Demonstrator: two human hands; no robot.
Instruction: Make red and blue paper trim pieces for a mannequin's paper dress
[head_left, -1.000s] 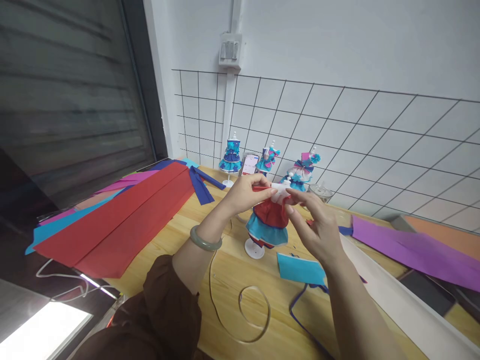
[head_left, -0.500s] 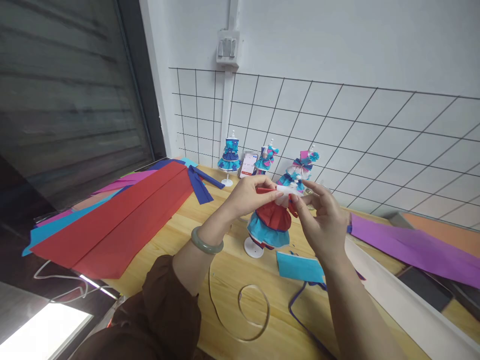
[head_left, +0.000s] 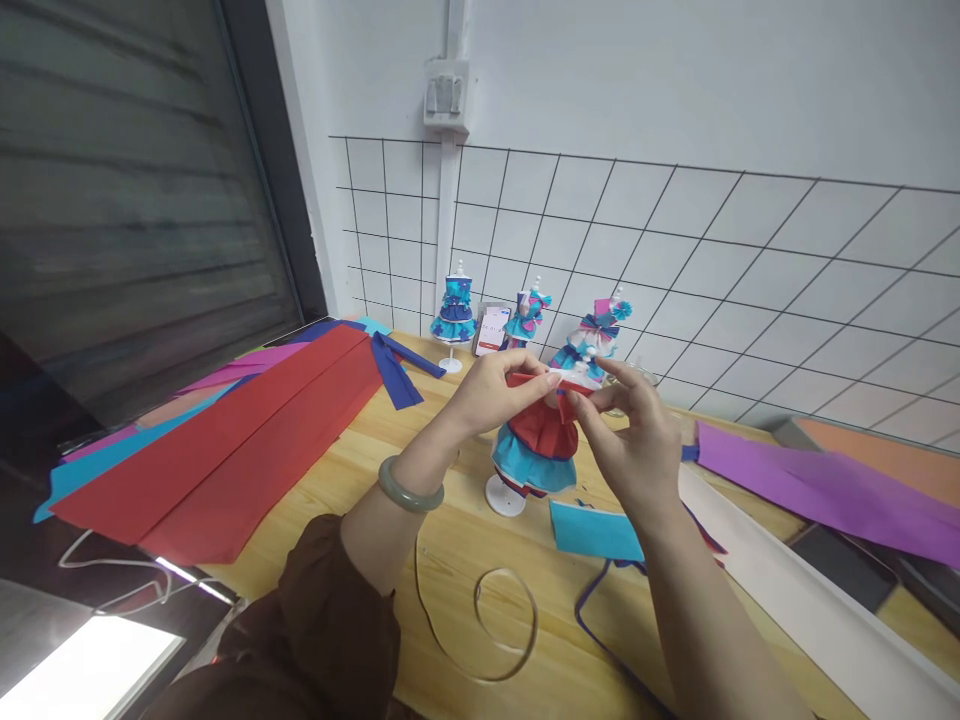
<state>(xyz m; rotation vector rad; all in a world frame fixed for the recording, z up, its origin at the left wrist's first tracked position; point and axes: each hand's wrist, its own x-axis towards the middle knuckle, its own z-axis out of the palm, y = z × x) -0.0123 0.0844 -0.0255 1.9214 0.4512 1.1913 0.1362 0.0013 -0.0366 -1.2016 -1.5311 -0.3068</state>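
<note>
A small white dress form on a round base (head_left: 505, 496) stands before me, wearing a tiered skirt (head_left: 534, 455) of red over light blue. Across its chest lies a red strip (head_left: 564, 388) of paper or fabric. My left hand (head_left: 501, 388) pinches the strip's left part between thumb and fingers. My right hand (head_left: 634, 415) pinches its right part, thumb at the front and index finger by the form's neck. Both hands partly hide the bodice. A light blue piece (head_left: 596, 530) lies below my right hand.
Several dressed mini forms, one in blue (head_left: 456, 312), stand at the back by a phone (head_left: 493, 328). Red sheets (head_left: 225, 450) lie left, a purple sheet (head_left: 817, 490) and white sheet (head_left: 795, 590) right. A thin cord (head_left: 534, 640) curls in front.
The red strip now lies across the white chest, where more white showed before. My right hand has shifted slightly left and its fingers have drawn the strip's right part over. The view has turned slightly.
</note>
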